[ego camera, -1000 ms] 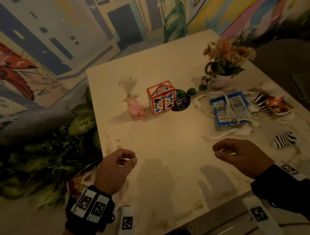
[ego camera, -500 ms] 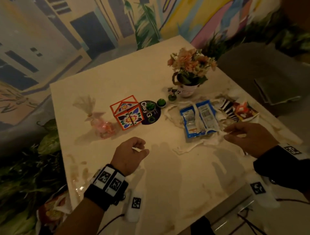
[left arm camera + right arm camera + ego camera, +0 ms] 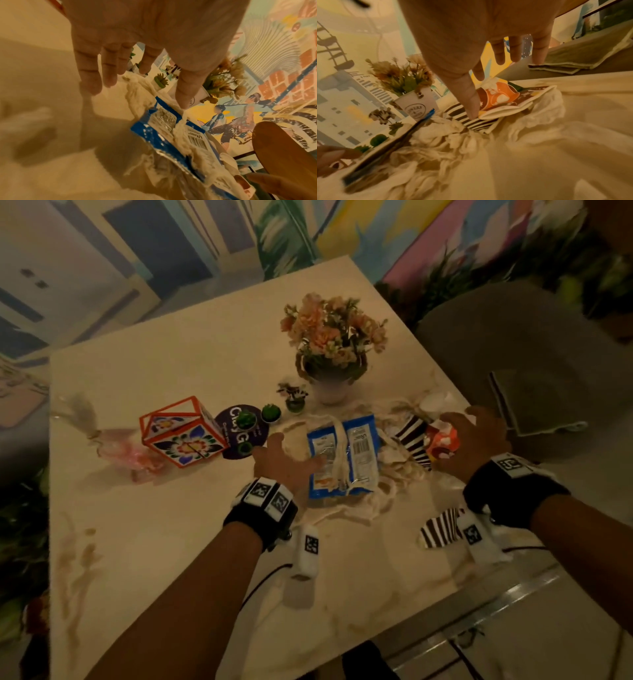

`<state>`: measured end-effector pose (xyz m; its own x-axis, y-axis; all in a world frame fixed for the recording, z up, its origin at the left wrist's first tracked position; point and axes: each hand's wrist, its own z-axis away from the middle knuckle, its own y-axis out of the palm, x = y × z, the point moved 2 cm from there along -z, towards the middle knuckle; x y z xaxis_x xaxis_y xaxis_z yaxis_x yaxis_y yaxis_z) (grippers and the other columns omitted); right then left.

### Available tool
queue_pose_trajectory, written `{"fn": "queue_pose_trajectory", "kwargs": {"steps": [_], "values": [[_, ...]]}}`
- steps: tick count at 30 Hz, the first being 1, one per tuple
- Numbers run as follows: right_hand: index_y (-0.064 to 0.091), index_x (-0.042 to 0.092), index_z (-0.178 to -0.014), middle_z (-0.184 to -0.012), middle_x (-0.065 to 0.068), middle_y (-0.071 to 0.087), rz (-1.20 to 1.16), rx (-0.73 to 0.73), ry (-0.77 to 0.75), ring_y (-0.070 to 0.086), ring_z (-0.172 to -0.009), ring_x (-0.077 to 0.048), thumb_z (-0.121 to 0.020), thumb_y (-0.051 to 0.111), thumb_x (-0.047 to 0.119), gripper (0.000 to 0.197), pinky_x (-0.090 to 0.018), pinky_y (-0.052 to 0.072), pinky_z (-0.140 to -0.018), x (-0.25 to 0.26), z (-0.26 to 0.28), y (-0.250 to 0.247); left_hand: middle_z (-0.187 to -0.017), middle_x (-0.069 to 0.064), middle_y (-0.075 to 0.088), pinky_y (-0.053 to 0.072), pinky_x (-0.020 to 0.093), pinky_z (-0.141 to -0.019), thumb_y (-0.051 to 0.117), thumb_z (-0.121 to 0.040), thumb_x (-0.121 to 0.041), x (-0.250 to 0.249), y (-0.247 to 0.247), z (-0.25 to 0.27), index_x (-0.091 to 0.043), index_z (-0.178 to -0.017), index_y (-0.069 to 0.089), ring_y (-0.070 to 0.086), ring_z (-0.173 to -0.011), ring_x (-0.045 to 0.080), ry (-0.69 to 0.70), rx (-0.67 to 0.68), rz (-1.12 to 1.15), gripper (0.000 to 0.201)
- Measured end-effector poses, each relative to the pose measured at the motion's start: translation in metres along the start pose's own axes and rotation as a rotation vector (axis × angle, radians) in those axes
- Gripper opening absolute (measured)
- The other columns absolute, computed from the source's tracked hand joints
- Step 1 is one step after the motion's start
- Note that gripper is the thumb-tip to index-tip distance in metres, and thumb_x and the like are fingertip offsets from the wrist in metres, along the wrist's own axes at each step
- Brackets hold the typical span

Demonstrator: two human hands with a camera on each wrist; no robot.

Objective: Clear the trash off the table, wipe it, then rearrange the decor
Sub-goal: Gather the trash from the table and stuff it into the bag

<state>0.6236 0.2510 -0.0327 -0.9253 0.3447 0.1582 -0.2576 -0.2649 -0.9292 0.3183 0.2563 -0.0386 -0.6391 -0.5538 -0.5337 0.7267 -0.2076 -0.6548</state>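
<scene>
- Far edge of the crushed orange-and-striped paper cup (image 3: 432, 441) covered by the right hand (image 3: 474, 440); contact under those fingers not visible from the head view.
- Left edge of the blue foil snack wrapper (image 3: 344, 455) masked by the thumb of the left hand (image 3: 282, 462).
- Small print on the round dark purple coaster (image 3: 236, 433) unreadable, partly hidden by tiny green potted succulents (image 3: 246, 419).
- Clear cellophane gift bag with pink contents (image 3: 128, 451) too dim to make out.
- Near corner of the cream marble-look table (image 3: 171, 542) cut by the bottom edge.
</scene>
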Motion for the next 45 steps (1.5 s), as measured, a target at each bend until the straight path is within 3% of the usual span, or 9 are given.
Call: {"fn": "queue_pose_trajectory", "kwargs": {"steps": [8,12,17,21,25,31,36,40,45], "values": [[0.018,0.04,-0.141,-0.148,-0.007,0.019,-0.062,0.138,-0.027,0.02,-0.135,-0.038,-0.06,0.083,0.041,0.104,-0.052,0.031,-0.107,0.01,-0.014,0.016,-0.143,0.008,0.016,0.05,0.044,-0.089,0.085,-0.045,-0.061,-0.025,0.025,-0.002,-0.016,-0.136,0.035,0.035,-0.129,0.036,-0.114,0.006,-0.07,0.113],[0.016,0.037,-0.144,-0.145,-0.009,0.025,-0.087,0.12,-0.07,0.026,-0.13,-0.04,-0.069,0.076,0.031,0.096,-0.05,0.031,-0.107,0.015,-0.011,0.023,-0.129,0.01,0.028,0.045,0.036,-0.083,0.087,-0.049,-0.052,-0.029,0.033,-0.002,-0.015,-0.113,0.048,0.042,-0.116,0.032,-0.111,-0.052,-0.159,0.084],[0.025,0.026,-0.142,-0.147,-0.009,0.025,-0.163,0.14,-0.099,0.03,-0.133,-0.037,-0.071,0.074,0.024,0.087,-0.047,0.033,-0.108,0.02,-0.009,0.033,-0.116,0.007,0.037,0.048,0.036,-0.092,0.085,-0.055,-0.048,-0.017,0.037,-0.006,-0.016,-0.096,0.059,0.048,-0.102,0.027,-0.066,-0.056,-0.108,0.058],[0.027,0.025,-0.139,-0.14,-0.011,0.037,-0.256,0.129,-0.127,0.042,-0.126,-0.036,-0.067,0.075,0.024,0.087,-0.049,0.041,-0.101,0.023,-0.01,0.036,-0.104,0.007,0.069,0.057,0.035,-0.078,0.086,-0.062,-0.025,-0.004,0.033,-0.002,-0.014,-0.1,0.071,0.067,-0.082,0.021,-0.011,-0.05,0.133,0.043],[0.005,0.028,-0.148,-0.153,-0.008,0.022,-0.274,0.215,-0.086,0.032,-0.136,-0.034,-0.069,0.077,0.03,0.107,-0.048,0.036,-0.107,0.027,-0.021,0.032,-0.099,0.006,0.071,0.053,0.031,-0.079,0.081,-0.071,-0.013,0.007,0.023,0.009,-0.011,-0.105,0.069,0.065,-0.082,0.019,0.008,-0.064,0.26,0.036],[0.011,0.032,-0.144,-0.137,-0.007,0.047,-0.338,0.172,-0.084,0.053,-0.118,-0.031,-0.071,0.076,0.021,0.099,-0.046,0.048,-0.095,0.037,-0.017,0.027,-0.091,-0.003,0.067,0.046,0.02,-0.066,0.079,-0.073,-0.014,0.014,0.003,0.028,-0.014,-0.104,0.067,0.061,-0.074,0.008,0.134,-0.123,0.343,0.032],[0.025,0.025,-0.139,-0.123,-0.007,0.055,-0.36,0.159,-0.151,0.059,-0.107,-0.028,-0.072,0.073,0.01,0.083,-0.032,0.048,-0.08,0.045,0.004,0.005,-0.095,0.002,0.069,0.051,0.031,-0.076,0.079,-0.072,-0.009,0.021,-0.029,0.043,-0.014,-0.107,0.067,0.065,-0.084,0.017,0.259,-0.204,0.333,0.038],[0.042,0.023,-0.121,-0.103,-0.001,0.045,-0.317,0.049,-0.335,0.049,-0.087,-0.023,-0.07,0.065,0.002,0.059,-0.028,0.036,-0.069,0.069,0.034,-0.028,-0.092,-0.001,0.069,0.056,0.039,-0.079,0.076,-0.07,0.0,0.026,-0.048,0.054,-0.019,-0.102,0.065,0.067,-0.086,0.018,0.309,-0.225,0.421,0.039],[0.046,0.029,-0.119,-0.105,0.0,0.042,-0.335,0.013,-0.547,0.044,-0.09,-0.015,-0.067,0.063,-0.003,0.063,-0.029,0.039,-0.075,0.122,0.069,-0.045,-0.095,0.005,0.072,0.058,0.045,-0.077,0.07,-0.065,0.002,0.047,-0.085,0.076,-0.01,-0.102,0.067,0.07,-0.086,0.022,0.344,-0.228,0.558,0.039]]}}
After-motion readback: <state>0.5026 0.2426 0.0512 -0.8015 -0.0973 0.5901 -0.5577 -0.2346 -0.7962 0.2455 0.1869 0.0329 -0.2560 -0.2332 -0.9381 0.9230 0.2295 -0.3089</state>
